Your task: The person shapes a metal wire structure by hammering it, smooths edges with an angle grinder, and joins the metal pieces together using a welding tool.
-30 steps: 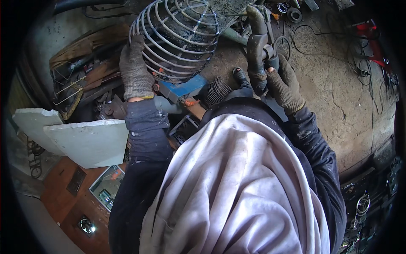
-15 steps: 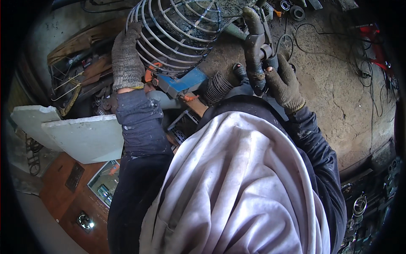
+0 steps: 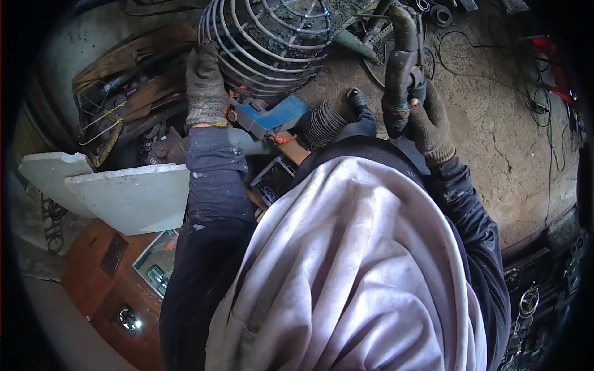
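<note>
My left hand, in a grey-brown knitted glove, is closed at the near left side of a rounded cage of metal rods. The cage's curved rods run round it in spaced rings, and its far part leaves the view. On the right, my gloved right hand is closed around the lower end of a long, dark, worn hand tool. This tool stands away from me, and its exact kind cannot be made out. Some of my right fingers are hidden behind it; a bare thumb tip shows.
Below the cage sit a blue and orange metal piece and a wire coil. A sandalled foot is beside them. White boards lean at left above a brown surface. Cables trail near a red object.
Both hands, the cage and the dark tool sit further right in the picture; the tool also stands more upright. The background has shifted slightly. Both grips look kept.
</note>
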Action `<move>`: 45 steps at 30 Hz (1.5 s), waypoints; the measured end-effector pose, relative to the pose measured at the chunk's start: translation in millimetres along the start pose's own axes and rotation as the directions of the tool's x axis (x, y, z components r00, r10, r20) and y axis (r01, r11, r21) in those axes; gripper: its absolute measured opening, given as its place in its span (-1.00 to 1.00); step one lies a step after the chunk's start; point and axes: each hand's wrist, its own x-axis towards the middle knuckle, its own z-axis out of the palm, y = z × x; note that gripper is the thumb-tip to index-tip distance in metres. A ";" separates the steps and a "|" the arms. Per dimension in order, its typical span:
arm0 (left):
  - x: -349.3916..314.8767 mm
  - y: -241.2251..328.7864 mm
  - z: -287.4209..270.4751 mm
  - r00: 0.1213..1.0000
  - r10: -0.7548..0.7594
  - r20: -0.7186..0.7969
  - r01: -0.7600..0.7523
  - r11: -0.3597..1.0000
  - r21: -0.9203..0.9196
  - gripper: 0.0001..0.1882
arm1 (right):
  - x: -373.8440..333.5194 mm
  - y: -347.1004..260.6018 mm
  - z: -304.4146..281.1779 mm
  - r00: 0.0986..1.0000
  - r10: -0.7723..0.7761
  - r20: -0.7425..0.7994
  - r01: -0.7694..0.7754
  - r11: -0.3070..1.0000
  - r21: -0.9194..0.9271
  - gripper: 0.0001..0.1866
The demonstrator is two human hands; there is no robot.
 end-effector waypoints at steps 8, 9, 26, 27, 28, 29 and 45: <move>15.7 -53.3 2.0 0.996 -0.007 0.093 0.024 0.984 -0.176 -0.41 | -8.2 14.2 -5.5 1.000 0.001 -0.031 0.002 0.995 0.098 -0.54; 4.7 -26.4 21.8 0.987 -0.138 0.082 0.158 0.932 -0.326 -0.43 | -7.9 14.5 -6.3 0.999 -0.023 -0.035 0.026 0.997 0.077 -0.54; 15.2 -60.0 45.1 0.976 -0.170 0.134 0.216 0.789 -0.575 -0.20 | -13.6 2.0 -4.6 0.982 -0.138 -0.130 0.124 0.986 -0.111 -0.58; 16.6 -65.1 44.6 0.978 -0.143 0.152 0.204 0.805 -0.557 -0.19 | -16.3 -9.6 -4.4 0.979 -0.102 -0.174 0.103 0.995 0.000 -0.58; 22.6 -72.9 40.5 0.977 -0.131 0.170 0.203 0.821 -0.534 -0.18 | -17.0 -19.5 -2.9 0.975 -0.061 -0.213 0.086 0.990 0.111 -0.58; 21.8 -84.9 41.4 0.975 -0.135 0.178 0.211 0.817 -0.537 -0.18 | -21.9 -25.5 -17.3 0.975 -0.118 -0.187 0.139 0.985 0.107 -0.62; 79.1 -164.1 -4.9 0.944 -0.292 0.153 0.311 0.638 -0.704 -0.30 | 186.0 -274.5 -154.4 0.337 -0.744 -0.577 0.477 0.664 -0.576 -0.67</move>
